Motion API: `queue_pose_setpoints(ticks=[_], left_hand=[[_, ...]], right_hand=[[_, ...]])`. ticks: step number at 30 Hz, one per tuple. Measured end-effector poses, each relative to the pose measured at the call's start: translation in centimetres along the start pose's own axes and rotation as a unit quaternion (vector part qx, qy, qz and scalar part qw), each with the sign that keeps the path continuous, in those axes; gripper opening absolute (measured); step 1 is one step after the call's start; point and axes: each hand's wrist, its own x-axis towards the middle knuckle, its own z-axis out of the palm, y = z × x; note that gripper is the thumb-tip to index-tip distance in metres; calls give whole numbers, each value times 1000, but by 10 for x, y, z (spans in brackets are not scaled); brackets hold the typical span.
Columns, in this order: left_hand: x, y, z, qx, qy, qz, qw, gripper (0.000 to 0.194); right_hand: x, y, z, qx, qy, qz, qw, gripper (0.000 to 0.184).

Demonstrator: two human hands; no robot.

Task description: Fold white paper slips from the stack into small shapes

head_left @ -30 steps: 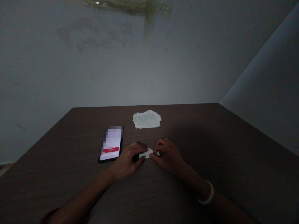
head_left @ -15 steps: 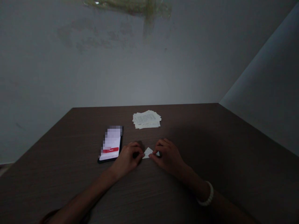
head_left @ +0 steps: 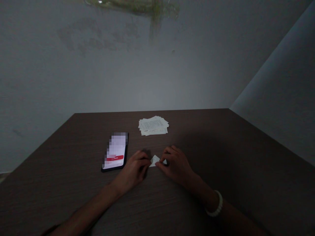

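A small folded piece of white paper (head_left: 155,160) lies on the dark wooden table (head_left: 221,154), showing as a little triangle between my two hands. My left hand (head_left: 134,168) pinches its left side with curled fingers. My right hand (head_left: 176,165), with a white bracelet on the wrist, presses and pinches the right side. Part of the paper is hidden under my fingers.
A phone (head_left: 115,152) with a lit screen lies flat to the left of my hands. A loose stack of printed white paper slips (head_left: 153,125) sits farther back near the table's middle. Grey walls stand behind and to the right.
The paper went from a flatter strip to a small triangle between my fingers. My left-hand fingers drew in closer to the fold. Both hands stayed in the same place.
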Motion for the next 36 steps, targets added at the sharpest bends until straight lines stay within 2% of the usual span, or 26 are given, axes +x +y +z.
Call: queue_pose_setpoints(ticks=[11, 15, 18, 36], left_hand=[[-5, 7, -6, 55, -41, 73, 995, 26], [-5, 7, -5, 97, -57, 68, 991, 27], [-7, 7, -5, 129, -60, 72, 987, 29], [-8, 12, -4, 133, -102, 64, 984, 28]], right_hand=[[-1, 7, 3, -53, 9, -10, 998, 13], [0, 7, 0, -70, -15, -71, 995, 9], [1, 6, -1, -68, -35, -107, 991, 15], [3, 8, -2, -37, -38, -71, 996, 15]])
